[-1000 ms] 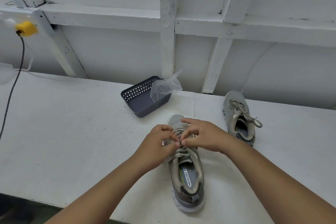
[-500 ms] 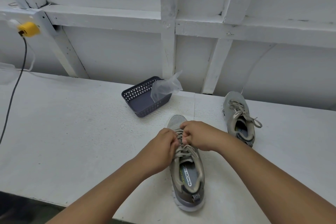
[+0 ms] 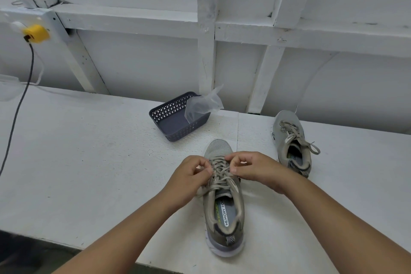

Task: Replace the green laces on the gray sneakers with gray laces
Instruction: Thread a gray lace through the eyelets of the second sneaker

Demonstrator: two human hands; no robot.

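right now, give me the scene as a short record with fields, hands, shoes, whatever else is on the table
left hand: pinching the laces on the near sneaker
right hand: pinching the laces from the other side
near sneaker: toe pointing away, laces threaded
far sneaker: to the right, laced, untouched, lace ends loose
basket: dark, behind the near sneaker, clear plastic bag in it
table: white
cable: dark, hanging from a yellow plug
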